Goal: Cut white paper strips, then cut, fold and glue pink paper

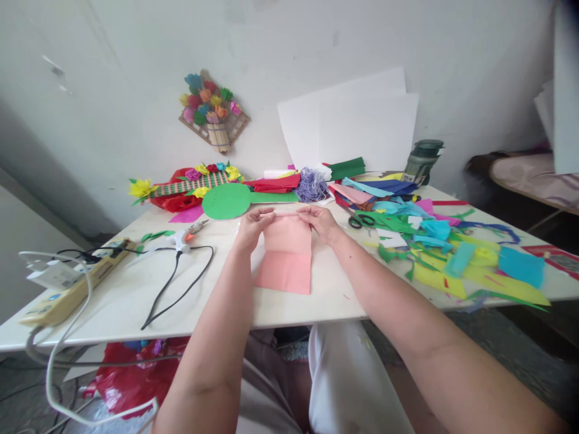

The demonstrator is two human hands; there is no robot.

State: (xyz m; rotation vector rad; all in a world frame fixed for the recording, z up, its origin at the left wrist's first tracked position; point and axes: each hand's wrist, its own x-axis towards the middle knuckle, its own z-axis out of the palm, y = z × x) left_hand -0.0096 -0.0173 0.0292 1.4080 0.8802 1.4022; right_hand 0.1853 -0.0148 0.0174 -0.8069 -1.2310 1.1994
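A pink sheet of paper (286, 256) lies on the white table (136, 295) in front of me, creased across its middle. My left hand (253, 227) pinches the far left corner of the pink sheet. My right hand (319, 221) pinches its far right corner. Between the two hands the far edge is rolled or folded over into a narrow strip. Both hands are closed on the paper.
A glue gun (186, 236) with a black cord lies to the left, beside a power strip (72, 286). Scissors (360, 220) and several coloured paper scraps (452, 253) cover the right. A green paper shape (230, 199), paper flowers (190, 181), white sheets (362, 126) and a dark jar (423, 158) stand behind.
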